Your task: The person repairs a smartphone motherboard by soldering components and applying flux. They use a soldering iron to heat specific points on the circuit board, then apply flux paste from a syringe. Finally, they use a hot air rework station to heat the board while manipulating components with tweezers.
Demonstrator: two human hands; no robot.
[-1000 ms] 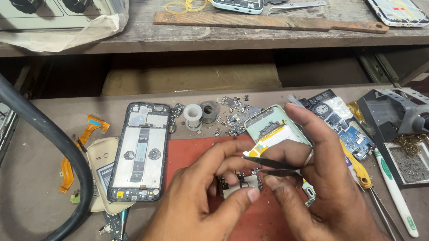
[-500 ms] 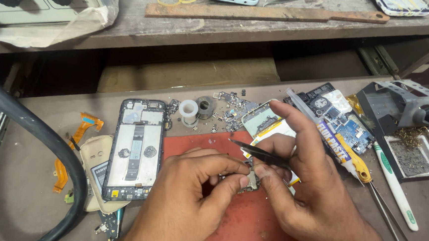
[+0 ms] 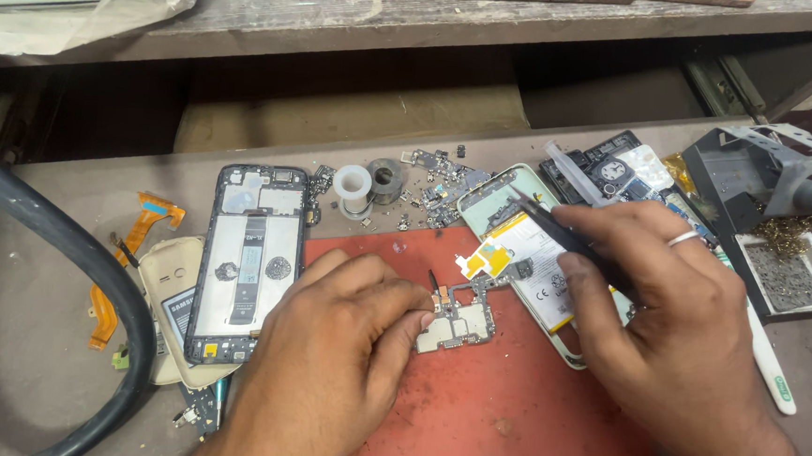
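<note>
My left hand [image 3: 338, 346] pins a small phone circuit board [image 3: 461, 323] against the red work mat [image 3: 507, 413], thumb and fingers on the board's left end. My right hand [image 3: 672, 329] holds black tweezers [image 3: 556, 230], whose tips point up and left over an opened phone with a white battery [image 3: 531, 250]. That phone lies at the mat's upper right edge, with a yellow tab [image 3: 486, 259] on it. The tweezers are lifted off the circuit board.
An empty black phone frame [image 3: 249, 261] lies left of the mat. Orange flex cables [image 3: 133, 239], a thick black hose [image 3: 66, 264], solder spools [image 3: 371, 184], loose screws, more phone parts [image 3: 616, 170], a soldering stand [image 3: 766, 175] and metal tray [image 3: 793, 270] surround it.
My right hand has drawn the tweezers off the board, up and to the right. The left hand stays on the board. The camera has tilted down and nearer.
</note>
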